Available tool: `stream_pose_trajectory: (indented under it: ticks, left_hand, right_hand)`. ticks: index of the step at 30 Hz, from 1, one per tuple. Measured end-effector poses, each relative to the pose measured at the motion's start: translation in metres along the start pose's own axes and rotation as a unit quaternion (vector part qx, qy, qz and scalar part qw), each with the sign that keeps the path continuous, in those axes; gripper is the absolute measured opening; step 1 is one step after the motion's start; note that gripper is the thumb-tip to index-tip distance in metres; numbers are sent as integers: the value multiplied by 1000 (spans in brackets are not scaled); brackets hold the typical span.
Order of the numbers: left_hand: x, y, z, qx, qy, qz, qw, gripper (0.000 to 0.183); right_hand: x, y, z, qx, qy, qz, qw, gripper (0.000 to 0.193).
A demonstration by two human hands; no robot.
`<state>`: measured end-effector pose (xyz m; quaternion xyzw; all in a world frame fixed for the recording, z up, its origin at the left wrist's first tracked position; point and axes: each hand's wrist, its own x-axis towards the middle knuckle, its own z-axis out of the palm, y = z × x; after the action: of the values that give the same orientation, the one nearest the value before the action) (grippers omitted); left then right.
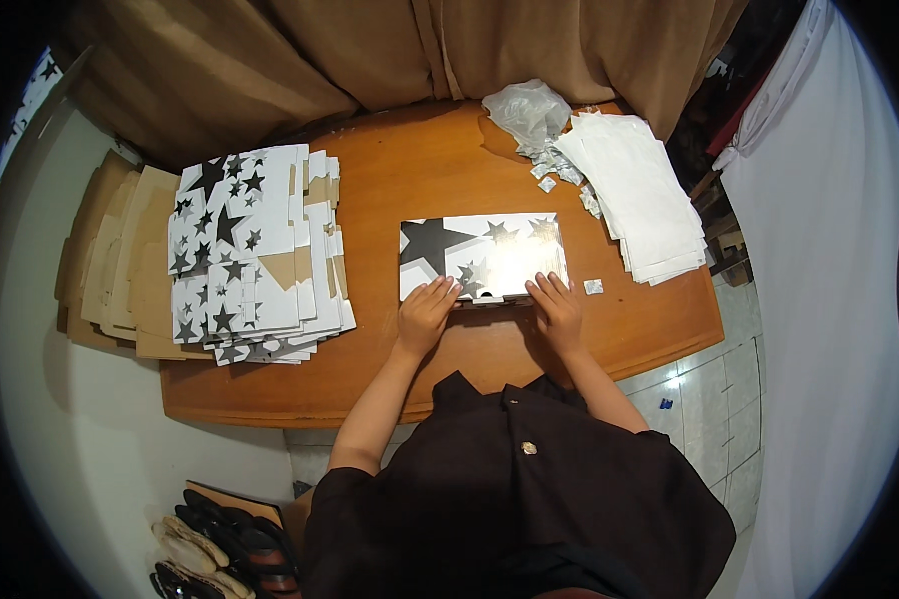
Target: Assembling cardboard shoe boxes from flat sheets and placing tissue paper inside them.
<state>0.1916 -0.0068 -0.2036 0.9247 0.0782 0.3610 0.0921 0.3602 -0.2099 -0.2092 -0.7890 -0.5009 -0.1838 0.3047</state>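
In front of me on the table lies a closed cardboard box [481, 250], white with black and grey stars, its lid shiny under the light. My left hand [427, 311] holds its front left corner, fingers bent over the lid's near edge. At the front right corner my right hand [555, 309] grips the same edge in a like way. Both thumbs are largely hidden. A small notch shows in the front edge between the hands. Just right of the box sits a small white square packet [593, 287].
Flat star-printed cardboard pieces [240, 230] are stacked at left, with plain brown cardboard [135, 260] beside them. White paper sheets [644, 195] lie at right, near a clear plastic bag [531, 112] and scattered small packets [559, 165]. Shoes [235, 544] stand below the wooden table [400, 150].
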Motion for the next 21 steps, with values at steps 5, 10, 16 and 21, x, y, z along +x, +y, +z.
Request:
stream_pose_trajectory:
  ticks: [5, 10, 16, 21]
  left_hand:
    - [3, -1, -3, -42, 8, -7, 999, 26]
    - [14, 19, -10, -30, 34, -41, 998, 36]
    - [10, 19, 6, -38, 82, -85, 992, 34]
    - [6, 21, 15, -12, 83, -85, 993, 28]
  right_hand:
    - [17, -12, -8, 28, -1, 9, 1000, 23]
    - [25, -41, 2, 100, -29, -38, 994, 20]
    - [30, -48, 13, 91, -19, 7, 996, 15]
    - [32, -43, 20, 60, -7, -25, 998, 15]
